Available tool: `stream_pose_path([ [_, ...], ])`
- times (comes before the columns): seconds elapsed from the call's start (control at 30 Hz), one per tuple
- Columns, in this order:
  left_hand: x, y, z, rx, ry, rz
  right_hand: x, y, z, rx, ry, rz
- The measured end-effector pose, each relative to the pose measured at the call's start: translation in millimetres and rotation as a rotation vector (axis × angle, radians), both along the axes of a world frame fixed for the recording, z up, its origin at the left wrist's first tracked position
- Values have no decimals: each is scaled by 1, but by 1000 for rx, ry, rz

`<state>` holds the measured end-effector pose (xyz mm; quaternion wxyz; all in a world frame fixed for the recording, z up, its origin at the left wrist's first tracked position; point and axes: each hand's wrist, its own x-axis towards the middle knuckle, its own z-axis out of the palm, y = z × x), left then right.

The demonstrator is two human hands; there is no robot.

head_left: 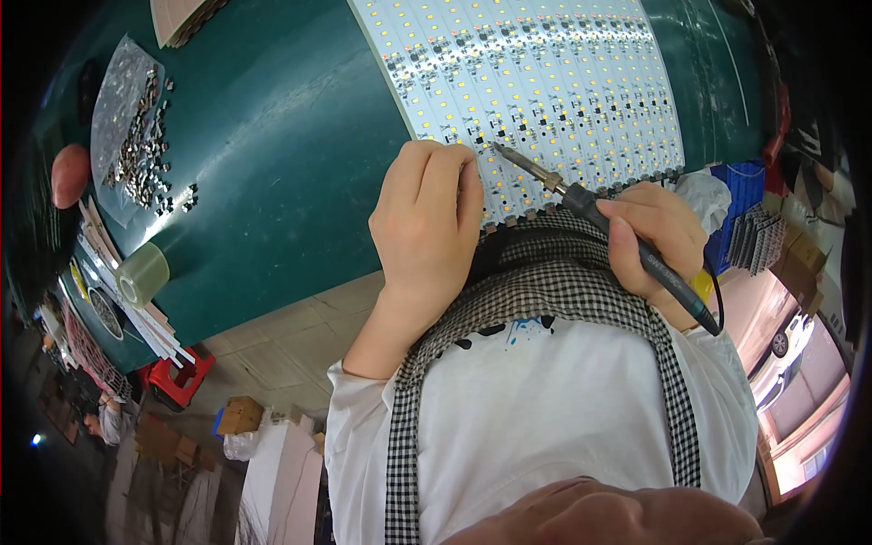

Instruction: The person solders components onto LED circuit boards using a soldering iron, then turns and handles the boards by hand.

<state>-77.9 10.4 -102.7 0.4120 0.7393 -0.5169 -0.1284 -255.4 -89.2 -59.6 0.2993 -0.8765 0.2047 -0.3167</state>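
Note:
A large white panel of LED strip boards (545, 82) lies on the dark green table (272, 136). My left hand (427, 218) rests on the panel's near edge, fingers curled, fingertips pressing a small dark part onto the board; what it pinches is too small to tell. My right hand (654, 241) grips a soldering iron (581, 200) by its black handle. The iron's metal tip touches the board just right of my left fingertips. Its cord runs off past my right wrist.
A clear bag with a heap of small metal components (136, 136) lies at the table's left. A roll of clear tape (143, 272) and several flat strips (136, 300) sit near the left edge. Stacked dark parts (758, 236) and a blue crate (740, 195) stand at the right.

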Motion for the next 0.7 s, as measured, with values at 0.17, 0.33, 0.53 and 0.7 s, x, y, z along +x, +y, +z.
stream_pose_path([
  [0.17, -1, 1, 4, 7, -22, 12, 2, -2, 1, -39, -10, 38],
  [0.33, 1, 2, 3, -6, -5, -4, -3, -2, 2, -49, -18, 25],
  [0.53, 3, 5, 9, 31, 15, 48, -1, -1, 3, -43, -21, 14],
  [0.7, 9, 7, 6, 15, -5, 56, 5, 0, 2, -37, -42, 29],
])
